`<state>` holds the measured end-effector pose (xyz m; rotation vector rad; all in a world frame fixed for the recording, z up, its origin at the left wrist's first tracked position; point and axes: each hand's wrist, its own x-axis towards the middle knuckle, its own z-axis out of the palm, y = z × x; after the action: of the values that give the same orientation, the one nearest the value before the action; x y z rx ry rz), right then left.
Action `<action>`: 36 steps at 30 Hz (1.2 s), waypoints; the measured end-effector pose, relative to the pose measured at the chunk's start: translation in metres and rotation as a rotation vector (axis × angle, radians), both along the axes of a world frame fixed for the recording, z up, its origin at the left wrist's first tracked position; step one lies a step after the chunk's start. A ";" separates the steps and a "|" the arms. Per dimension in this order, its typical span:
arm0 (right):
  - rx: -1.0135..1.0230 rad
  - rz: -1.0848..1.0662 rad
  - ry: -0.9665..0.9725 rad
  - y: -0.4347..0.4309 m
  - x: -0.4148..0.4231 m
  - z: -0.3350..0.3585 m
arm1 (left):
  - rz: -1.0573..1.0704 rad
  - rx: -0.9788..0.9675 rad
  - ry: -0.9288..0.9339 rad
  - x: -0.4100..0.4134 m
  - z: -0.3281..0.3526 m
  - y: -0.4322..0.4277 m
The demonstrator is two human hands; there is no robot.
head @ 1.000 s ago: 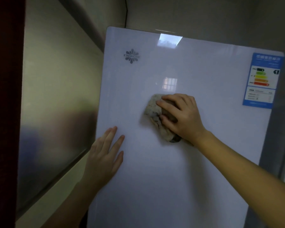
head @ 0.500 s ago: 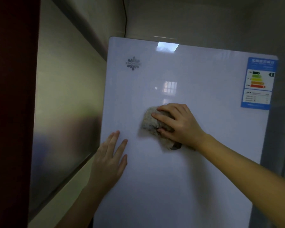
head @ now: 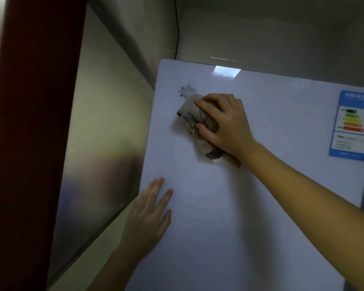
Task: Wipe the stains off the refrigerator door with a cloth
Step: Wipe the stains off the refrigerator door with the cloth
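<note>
The white glossy refrigerator door (head: 250,206) fills the middle and right of the head view. My right hand (head: 225,122) holds a crumpled grey-brown cloth (head: 194,116) and presses it against the door's upper left, just under the snowflake logo (head: 187,91), which the cloth partly covers. Lower down, my left hand (head: 149,215) lies flat on the door near its left edge, fingers straight. I can make out no stains in this dim light.
A blue energy label (head: 354,124) sticks to the door's upper right. A brushed-metal panel (head: 99,154) runs along the left of the fridge, and a dark red upright (head: 29,143) stands at the far left. A grey wall rises above the fridge.
My right hand has slid the cloth up and to the left across the door, from the middle to the logo. My left hand stays flat in place.
</note>
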<state>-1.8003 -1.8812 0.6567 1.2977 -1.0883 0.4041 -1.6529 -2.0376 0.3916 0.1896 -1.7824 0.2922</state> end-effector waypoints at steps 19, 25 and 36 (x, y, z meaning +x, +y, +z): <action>-0.044 0.007 0.011 -0.009 0.004 0.004 | 0.012 -0.002 0.080 -0.005 0.013 0.007; -0.022 0.007 0.058 -0.009 0.006 0.005 | 0.044 0.008 0.130 -0.012 0.039 0.003; -0.150 0.053 -0.032 -0.043 0.030 0.077 | 0.018 -0.005 0.198 -0.021 0.045 -0.005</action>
<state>-1.7705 -1.9241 0.7332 1.1922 -1.0314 0.5376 -1.6740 -2.0424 0.4369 0.2233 -1.5845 0.2809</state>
